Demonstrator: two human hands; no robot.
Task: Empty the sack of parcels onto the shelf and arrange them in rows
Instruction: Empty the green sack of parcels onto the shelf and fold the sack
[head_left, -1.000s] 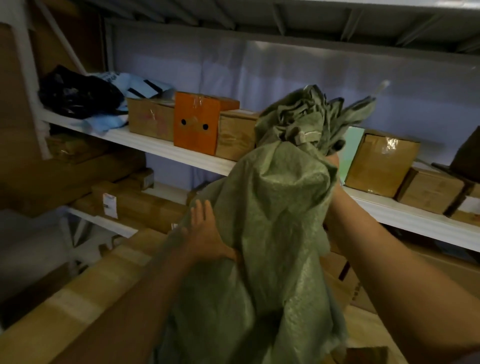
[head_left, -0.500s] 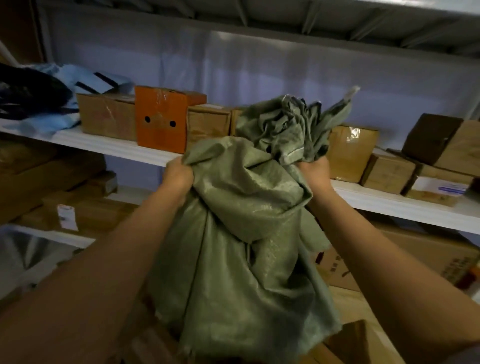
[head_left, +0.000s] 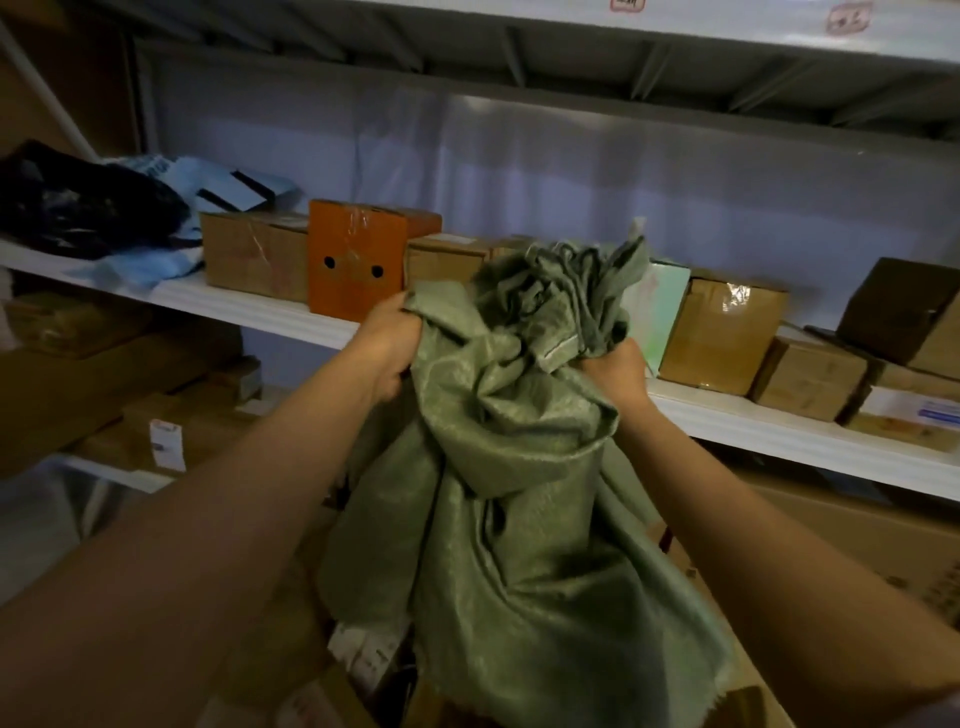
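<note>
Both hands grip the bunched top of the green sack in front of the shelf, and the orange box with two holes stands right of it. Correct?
Not quite. In the head view both hands, left hand and right hand, do grip the green sack, but the orange box stands left of it.

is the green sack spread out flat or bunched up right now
Bunched up. The sack is gathered into crumpled folds at its top, gripped by the left hand and right hand, the rest hanging limp.
</note>
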